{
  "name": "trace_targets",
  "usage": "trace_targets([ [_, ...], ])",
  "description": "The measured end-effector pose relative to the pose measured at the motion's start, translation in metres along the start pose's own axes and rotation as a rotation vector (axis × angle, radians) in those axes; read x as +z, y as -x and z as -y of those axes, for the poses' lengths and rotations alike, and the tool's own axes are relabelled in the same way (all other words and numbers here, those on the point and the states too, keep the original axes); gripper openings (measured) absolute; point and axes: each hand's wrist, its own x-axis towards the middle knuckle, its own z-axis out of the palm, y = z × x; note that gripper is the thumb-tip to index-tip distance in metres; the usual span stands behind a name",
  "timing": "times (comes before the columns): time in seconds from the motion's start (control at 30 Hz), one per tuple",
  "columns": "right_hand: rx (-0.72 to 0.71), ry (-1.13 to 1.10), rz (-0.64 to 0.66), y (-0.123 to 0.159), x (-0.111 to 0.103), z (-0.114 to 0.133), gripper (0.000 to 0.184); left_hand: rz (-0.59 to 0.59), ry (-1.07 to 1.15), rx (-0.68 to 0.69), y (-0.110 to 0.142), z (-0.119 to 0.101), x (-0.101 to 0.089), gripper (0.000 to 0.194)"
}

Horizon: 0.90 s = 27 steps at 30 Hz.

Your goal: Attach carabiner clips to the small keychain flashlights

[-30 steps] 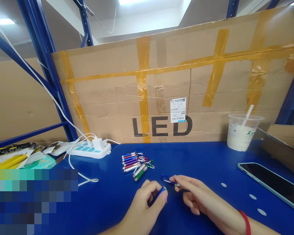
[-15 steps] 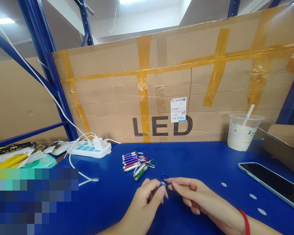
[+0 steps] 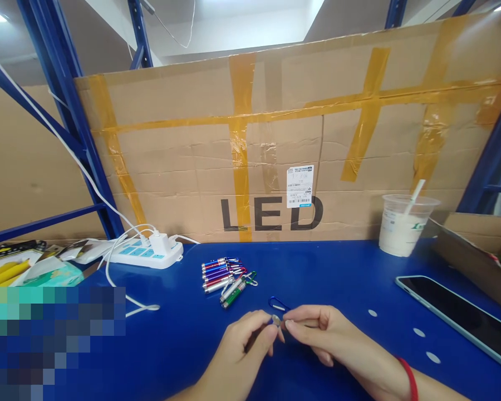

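Observation:
My left hand (image 3: 242,351) is closed around a small blue keychain flashlight (image 3: 264,328), of which only the metal tip shows between thumb and fingers. My right hand (image 3: 323,337) pinches the flashlight's end piece, to which a blue carabiner clip (image 3: 278,304) is attached. The two hands meet fingertip to fingertip just above the blue table (image 3: 350,278). A little beyond them lies a pile of several coloured keychain flashlights (image 3: 225,275) with clips.
A taped cardboard sheet marked LED (image 3: 275,150) stands along the back. A white power strip (image 3: 144,253) with cables lies back left. A plastic cup with a straw (image 3: 403,225), a dark tablet (image 3: 459,317) and a cardboard box (image 3: 480,256) are on the right.
My hands have come together: the right hand's end piece with the carabiner now meets the flashlight tip in my left hand. The view has shifted slightly right.

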Motion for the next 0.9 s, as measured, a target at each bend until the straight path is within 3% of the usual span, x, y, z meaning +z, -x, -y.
trace_targets([
  [0.23,-0.033,0.012,-0.034,-0.001,-0.001,0.002,0.038,0.090,0.060,-0.059,0.001,0.000,0.001,0.034],
  [0.53,-0.018,0.027,-0.067,0.002,0.001,-0.001,0.039,0.011,-0.131,0.100,0.005,-0.006,0.003,0.023],
  [0.73,-0.065,0.016,-0.147,0.001,0.003,-0.001,0.048,-0.046,-0.195,0.089,0.006,-0.004,0.004,0.017],
  [0.9,-0.075,0.063,-0.020,-0.006,0.000,-0.013,0.047,-0.004,-0.165,0.107,0.008,-0.002,0.004,0.014],
])
